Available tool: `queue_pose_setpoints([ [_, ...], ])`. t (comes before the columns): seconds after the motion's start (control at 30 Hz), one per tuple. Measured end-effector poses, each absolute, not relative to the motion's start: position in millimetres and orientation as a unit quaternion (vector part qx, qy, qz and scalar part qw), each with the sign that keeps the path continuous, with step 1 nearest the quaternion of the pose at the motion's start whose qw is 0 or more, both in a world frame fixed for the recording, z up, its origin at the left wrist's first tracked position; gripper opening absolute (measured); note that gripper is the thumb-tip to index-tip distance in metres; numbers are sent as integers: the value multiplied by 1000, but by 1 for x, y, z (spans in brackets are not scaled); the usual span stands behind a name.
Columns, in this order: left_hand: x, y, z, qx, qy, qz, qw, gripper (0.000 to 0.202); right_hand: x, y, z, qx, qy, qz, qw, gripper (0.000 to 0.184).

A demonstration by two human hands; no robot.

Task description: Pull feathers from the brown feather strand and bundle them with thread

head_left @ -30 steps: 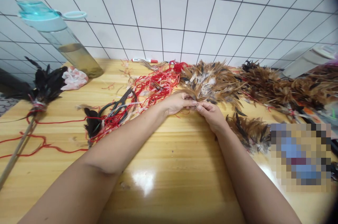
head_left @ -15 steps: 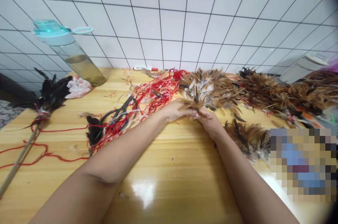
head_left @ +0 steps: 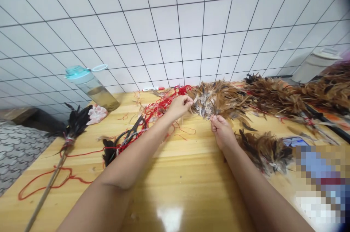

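My left hand (head_left: 181, 107) is over the edge of the red string tangle (head_left: 161, 105), its fingertips pinched together; what is between them, if anything, is too small to make out. My right hand (head_left: 222, 130) is closed, thumb against fingers, on a thin brown feather (head_left: 213, 105) that curves up from the fingertips. Just behind both hands lies a big pile of brown feathers (head_left: 228, 97) with white fluffy bases. A smaller bunch of brown and black feathers (head_left: 264, 150) rests to the right of my right wrist. Black-handled scissors (head_left: 131, 130) lie left of my left forearm.
Far left, a stick (head_left: 45, 195) bears black feathers (head_left: 78, 120) tied with red string. A bottle (head_left: 102, 97) and crumpled tissue (head_left: 97, 114) stand near the tiled wall, by a marker (head_left: 153, 89). More feather bundles (head_left: 276, 93), a phone (head_left: 295, 141) and a white container (head_left: 314, 66) are right.
My hands were together on a small bunch of brown feathers; now they are apart, left hand further back, right hand holding a single feather. The view has tilted up and shifted left.
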State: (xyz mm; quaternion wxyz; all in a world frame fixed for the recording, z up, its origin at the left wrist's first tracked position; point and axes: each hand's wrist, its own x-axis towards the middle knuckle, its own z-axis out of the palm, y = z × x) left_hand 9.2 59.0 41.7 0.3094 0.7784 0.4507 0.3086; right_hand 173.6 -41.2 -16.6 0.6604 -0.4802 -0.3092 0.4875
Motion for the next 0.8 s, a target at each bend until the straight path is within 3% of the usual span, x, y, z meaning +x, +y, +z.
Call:
queue_pose_setpoints([
  [0.13,26,86,43,799,502,259,207,13,174,-41,-18,-477,-320,481,663,35],
  [0.53,40,95,19,771,542,257,216,10,174,-38,-23,-478,-303,481,669,34],
  [0.6,30,85,24,754,535,284,256,11,172,-39,-22,-483,-299,477,671,35],
  [0.8,10,37,31,667,432,318,518,24,168,-43,-20,-525,-319,441,654,36],
])
